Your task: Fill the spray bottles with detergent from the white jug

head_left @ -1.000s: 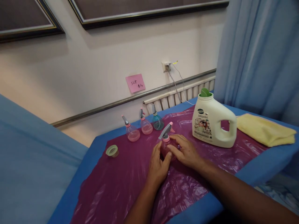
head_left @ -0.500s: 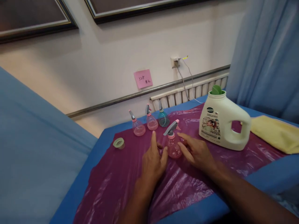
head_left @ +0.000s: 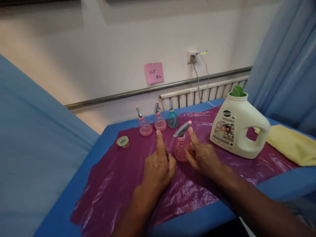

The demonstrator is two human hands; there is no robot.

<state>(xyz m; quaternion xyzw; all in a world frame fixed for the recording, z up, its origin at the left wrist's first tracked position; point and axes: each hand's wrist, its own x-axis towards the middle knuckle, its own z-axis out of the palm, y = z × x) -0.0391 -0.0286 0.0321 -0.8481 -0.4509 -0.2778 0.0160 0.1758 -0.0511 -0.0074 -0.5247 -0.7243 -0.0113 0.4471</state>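
Note:
A pink spray bottle (head_left: 180, 151) with a grey and pink trigger head stands upright on the plastic sheet between my hands. Close to its left side is my left hand (head_left: 159, 164), holding nothing; its index finger points forward while the thumb and other fingers are curled in. My right hand (head_left: 203, 158) is at the bottle's right side, index finger raised near the trigger, the other fingers bent. Whether it touches the bottle is unclear. Behind stand two more pink spray bottles (head_left: 145, 127) (head_left: 160, 123) and a teal spray bottle (head_left: 172, 119).
At right stands a large cream jug (head_left: 237, 131) with a green piece in its mouth, beside a folded yellow cloth (head_left: 291, 144). A small greenish cup (head_left: 122, 142) sits at left. Purple plastic sheet (head_left: 116, 184) covers the blue table. Blue curtains hang on both sides.
The left thumb and fingers have curled in, leaving the index finger pointing. The right index finger has risen toward the trigger head. The camera view has tilted down a little.

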